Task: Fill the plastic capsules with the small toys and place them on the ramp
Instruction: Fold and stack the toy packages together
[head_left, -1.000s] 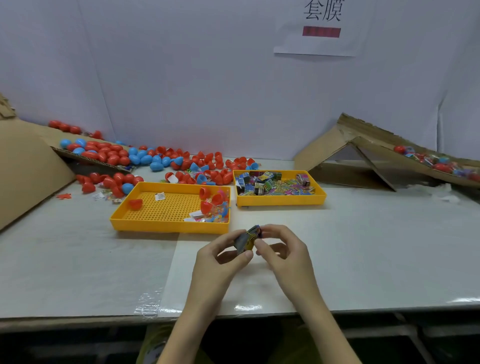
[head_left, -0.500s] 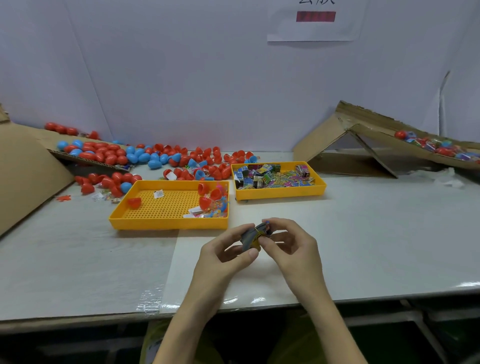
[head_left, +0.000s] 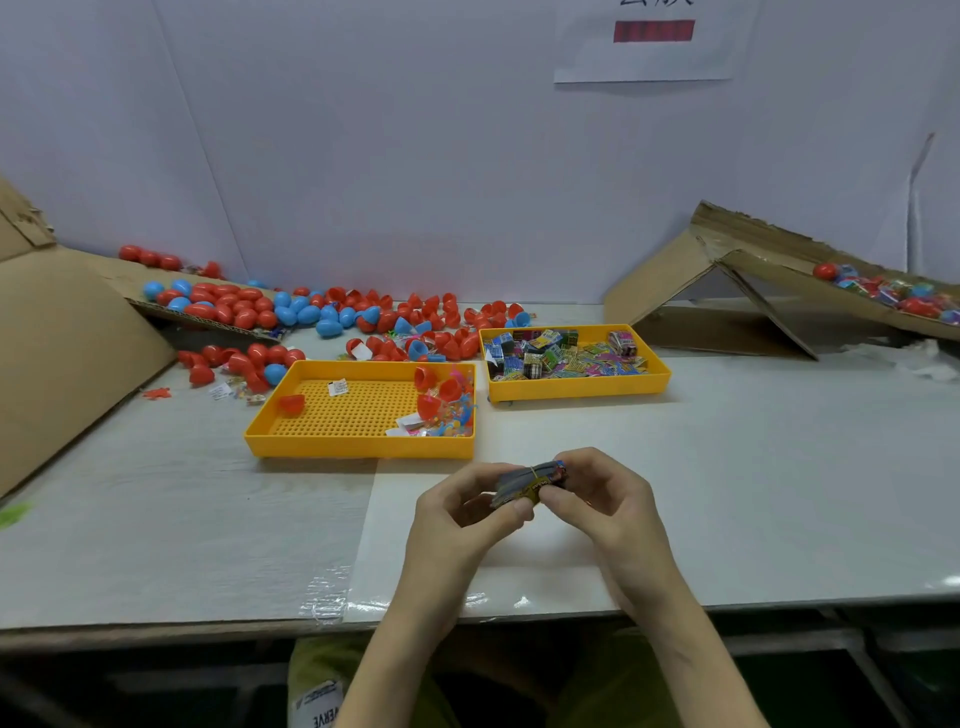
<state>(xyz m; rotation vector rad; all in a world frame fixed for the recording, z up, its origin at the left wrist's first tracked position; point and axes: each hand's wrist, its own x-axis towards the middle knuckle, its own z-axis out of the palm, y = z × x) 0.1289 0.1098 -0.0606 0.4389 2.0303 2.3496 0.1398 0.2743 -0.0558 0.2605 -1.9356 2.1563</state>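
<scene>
A white table (head_left: 753, 493) is set before a pale wall (head_left: 415, 156). A small toy pack (head_left: 530, 480) is held just above the table, near its front edge. It is pinched from opposite sides between the thumb and fingers of the left hand (head_left: 457, 514) and those of the right hand (head_left: 608, 499), so both hands are closed on it. Just behind the hands a yellow tray (head_left: 358, 448) with a perforated floor is seen; red capsule halves (head_left: 436, 389) and loose bits are gathered at its right end. Beside it, to the right, a second tray (head_left: 579, 391) is filled with coloured toy packets (head_left: 566, 358). Behind the trays, red and blue capsules (head_left: 249, 309) are heaped on the table and on a cardboard sheet (head_left: 67, 338) at the left. At the far right a cardboard ramp (head_left: 769, 265) is propped up, and a red capsule (head_left: 826, 271) and other small items are lying on its slope.
</scene>
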